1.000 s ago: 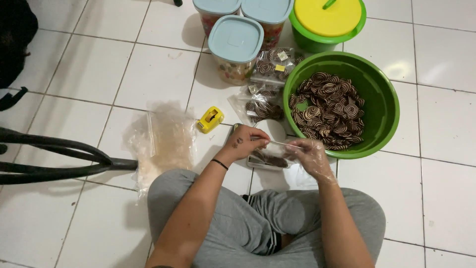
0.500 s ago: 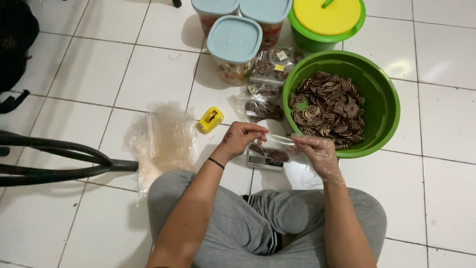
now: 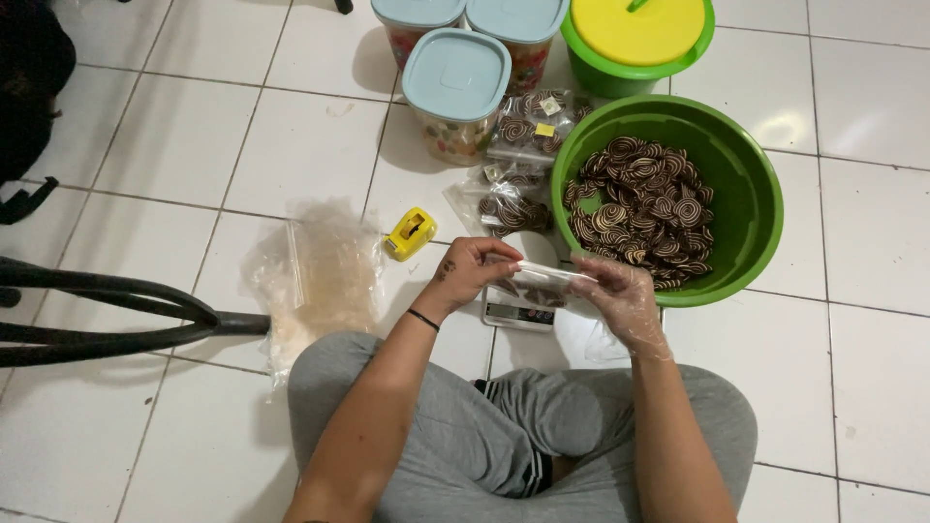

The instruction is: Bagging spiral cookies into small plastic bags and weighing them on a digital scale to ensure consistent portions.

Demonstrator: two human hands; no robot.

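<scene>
My left hand (image 3: 473, 274) and my right hand (image 3: 617, 291), the right one in a thin clear plastic glove, are both pinched on the top edge of a small clear plastic bag of brown swirl cookies (image 3: 536, 284), one hand at each end, stretching the mouth flat just below the middle of the frame. The bag hangs right over a small grey digital kitchen scale (image 3: 518, 312) on the white tiled floor (image 3: 174, 155); whether it rests on the pan I cannot tell. To do this well, I think I should keep the edge taut and level and press evenly along it so no crumbs catch in the seam. To the right of my hands sits a big round green plastic basin (image 3: 756, 203), roughly half full of loose swirl cookies (image 3: 639, 208). Above my hands lie filled clear cookie packets (image 3: 518, 160), and beside them a small yellow tape dispenser (image 3: 410, 233). At left centre is a stack of empty clear plastic bags (image 3: 315, 276). Along the top stand pale-blue-lidded plastic jars (image 3: 455, 82), contents unclear, and a green bucket with a yellow lid (image 3: 639, 34).
</scene>
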